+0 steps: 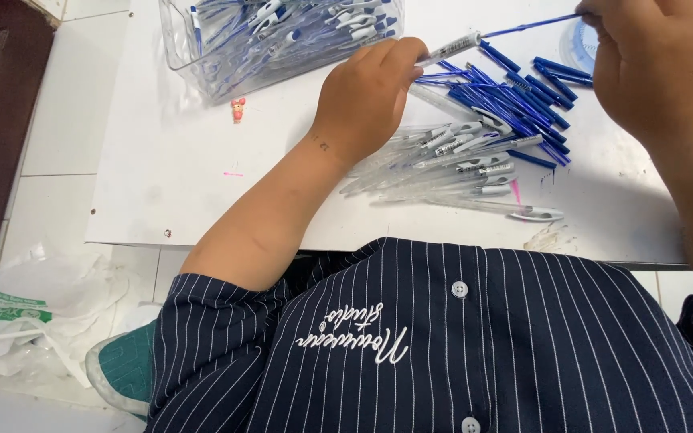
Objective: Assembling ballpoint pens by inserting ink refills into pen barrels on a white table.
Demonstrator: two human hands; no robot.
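Note:
My left hand grips a clear pen barrel above a low white table. At the top right my right hand pinches a thin blue refill whose tip points into the barrel's open end. Beneath both hands lies a heap of loose blue refills and blue caps. Closer to me is a pile of clear empty barrels. A clear plastic box at the top holds several assembled blue and white pens.
A small pink figure stands on the table near the box. A white plastic bag lies on the tiled floor at the left, beside a teal shoe. My dark striped shirt fills the foreground.

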